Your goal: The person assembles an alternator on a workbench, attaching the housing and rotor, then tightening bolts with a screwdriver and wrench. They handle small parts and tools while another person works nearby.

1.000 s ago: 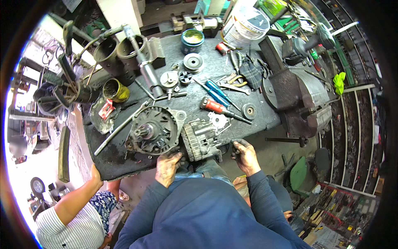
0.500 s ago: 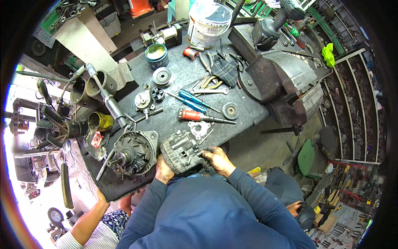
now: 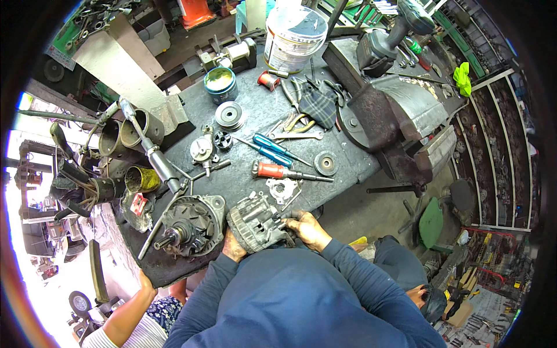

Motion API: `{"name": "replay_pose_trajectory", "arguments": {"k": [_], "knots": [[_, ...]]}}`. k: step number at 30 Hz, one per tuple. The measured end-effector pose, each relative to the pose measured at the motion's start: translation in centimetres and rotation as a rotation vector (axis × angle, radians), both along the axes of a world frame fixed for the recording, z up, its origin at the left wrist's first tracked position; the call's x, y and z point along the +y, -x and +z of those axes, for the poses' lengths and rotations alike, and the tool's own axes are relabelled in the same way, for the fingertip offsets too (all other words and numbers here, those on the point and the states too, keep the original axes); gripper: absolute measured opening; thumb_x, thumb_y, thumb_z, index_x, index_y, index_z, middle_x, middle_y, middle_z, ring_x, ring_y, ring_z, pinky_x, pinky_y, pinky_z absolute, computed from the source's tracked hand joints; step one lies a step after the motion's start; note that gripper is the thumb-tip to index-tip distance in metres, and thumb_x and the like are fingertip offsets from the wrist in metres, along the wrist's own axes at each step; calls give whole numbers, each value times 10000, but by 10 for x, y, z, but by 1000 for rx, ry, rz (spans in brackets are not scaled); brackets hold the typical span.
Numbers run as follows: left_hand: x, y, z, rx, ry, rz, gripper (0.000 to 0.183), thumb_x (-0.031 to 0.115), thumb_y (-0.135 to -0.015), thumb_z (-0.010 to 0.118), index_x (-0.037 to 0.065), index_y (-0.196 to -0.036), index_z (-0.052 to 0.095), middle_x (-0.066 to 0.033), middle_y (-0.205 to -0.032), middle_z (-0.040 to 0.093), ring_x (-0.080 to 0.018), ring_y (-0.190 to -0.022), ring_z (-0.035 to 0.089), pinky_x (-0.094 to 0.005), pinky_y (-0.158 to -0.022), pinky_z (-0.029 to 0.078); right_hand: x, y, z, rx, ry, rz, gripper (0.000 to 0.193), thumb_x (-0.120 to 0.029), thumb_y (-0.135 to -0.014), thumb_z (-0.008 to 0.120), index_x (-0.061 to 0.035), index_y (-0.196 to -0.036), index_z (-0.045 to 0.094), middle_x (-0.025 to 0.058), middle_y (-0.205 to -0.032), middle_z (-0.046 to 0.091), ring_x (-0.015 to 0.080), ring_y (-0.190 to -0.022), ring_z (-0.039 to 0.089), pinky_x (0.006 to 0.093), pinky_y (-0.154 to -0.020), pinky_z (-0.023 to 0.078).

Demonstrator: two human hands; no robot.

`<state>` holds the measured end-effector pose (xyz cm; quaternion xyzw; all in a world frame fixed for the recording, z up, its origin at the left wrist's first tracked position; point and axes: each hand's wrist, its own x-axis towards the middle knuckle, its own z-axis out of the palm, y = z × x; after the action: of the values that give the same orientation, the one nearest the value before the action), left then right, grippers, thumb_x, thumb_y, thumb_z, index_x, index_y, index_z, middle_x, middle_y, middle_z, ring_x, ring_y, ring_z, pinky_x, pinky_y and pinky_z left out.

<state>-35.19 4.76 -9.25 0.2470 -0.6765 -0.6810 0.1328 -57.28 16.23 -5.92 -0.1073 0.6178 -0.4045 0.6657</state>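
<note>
A grey metal alternator housing [image 3: 255, 217] with a ribbed stator ring is held at the near edge of the bench, against my front. My left hand [image 3: 234, 247] is closed round its left underside, with the fingers partly hidden beneath it. At the right edge of the housing, my right hand [image 3: 309, 229] grips with thumb and bent fingers; its fingertips are partly hidden. Left of the housing lies the other alternator half [image 3: 191, 226], its finned rotor and shaft showing. Just beyond the held piece sit a flat metal bracket plate [image 3: 282, 190] and a red-handled screwdriver [image 3: 272, 170].
Blue screwdrivers [image 3: 272, 151], a wrench [image 3: 299, 136], pulleys [image 3: 230, 115] and a tin [image 3: 220, 84] lie farther back on the bench. A large vise [image 3: 400, 119] stands right. Another person's arm [image 3: 130, 307] reaches the bench's left edge; a second person [image 3: 400, 267] is low at right.
The view has shifted slightly. The alternator housing has turned a little in my hands, and both keep hold of it. The bench items have not moved.
</note>
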Motion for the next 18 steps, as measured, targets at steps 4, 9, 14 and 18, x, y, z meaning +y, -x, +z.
{"name": "replay_pose_trajectory", "arguments": {"k": [4,9,14,18], "knots": [[-1,3,10,-62,173,-86,510,259,-1099,372,65,-1570,357,-154,-1553,485,-301,-1402,501,-475,-1149,459,0,-2,-2,-39,37,-78,220,-85,-982,651,38,-1161,683,78,-990,731,139,-860,665,293,-781,547],[-3,3,11,-86,137,-118,504,247,-1103,361,62,-1571,351,-158,-1554,481,-300,-1404,498,-470,-1150,460,2,-5,-8,-24,58,-98,220,-96,-974,666,33,-1149,694,67,-965,729,131,-819,655,298,-746,542],[-3,7,-1,-45,178,-102,530,311,-1110,281,59,-1570,359,-189,-1559,468,-350,-1398,501,-527,-1152,455,6,-6,-12,-132,68,-187,240,-86,-978,654,32,-1184,684,63,-968,724,134,-839,661,285,-758,543],[0,9,-7,93,-80,44,538,331,-1107,298,51,-1558,385,-206,-1530,495,-380,-1367,532,-578,-1119,478,8,-6,-11,-152,47,-186,259,-63,-991,624,30,-1232,641,73,-1023,715,145,-880,672,289,-786,557]]}}
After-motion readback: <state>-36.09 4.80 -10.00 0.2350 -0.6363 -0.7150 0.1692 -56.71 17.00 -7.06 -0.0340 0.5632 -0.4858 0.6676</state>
